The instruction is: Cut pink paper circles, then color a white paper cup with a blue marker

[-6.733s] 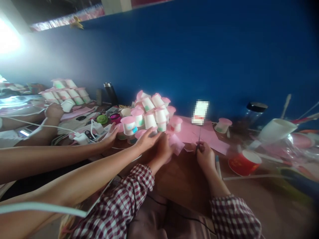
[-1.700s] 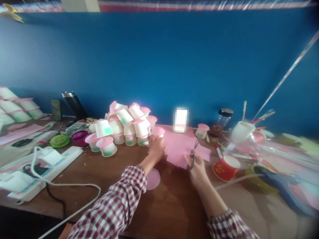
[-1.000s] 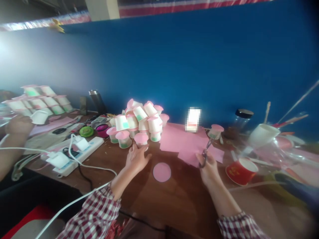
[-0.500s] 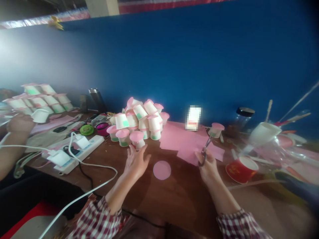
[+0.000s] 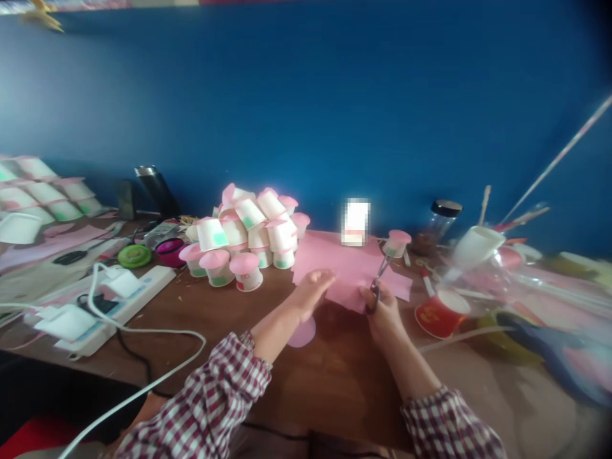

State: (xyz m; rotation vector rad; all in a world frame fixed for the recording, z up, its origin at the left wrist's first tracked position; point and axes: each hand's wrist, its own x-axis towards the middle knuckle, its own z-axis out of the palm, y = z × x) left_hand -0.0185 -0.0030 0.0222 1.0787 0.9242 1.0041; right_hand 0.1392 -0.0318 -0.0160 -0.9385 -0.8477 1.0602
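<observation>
My right hand (image 5: 382,312) is closed round a pair of scissors (image 5: 377,280) whose blades point up and away over the pink paper sheets (image 5: 344,264). Reaching toward the near edge of those sheets, my left hand (image 5: 310,290) has its fingers loosely stretched and holds nothing. A cut pink paper circle (image 5: 303,335) lies on the brown table (image 5: 215,319), partly hidden under my left wrist. Just left of the sheets stands a pile of white paper cups with pink round tops (image 5: 248,239).
A white power strip with plugs and cables (image 5: 102,299) lies at the left. A red paper cup (image 5: 440,313), a jar (image 5: 433,223), a white cup (image 5: 475,245) and blurred craft clutter fill the right. Green and magenta tape rolls (image 5: 148,254) and more cups (image 5: 43,191) sit far left.
My left hand let go of a pink-topped cup beside the pile, then swung right over the pink circle toward the paper sheets. The right hand kept the scissors almost still. The view shifted.
</observation>
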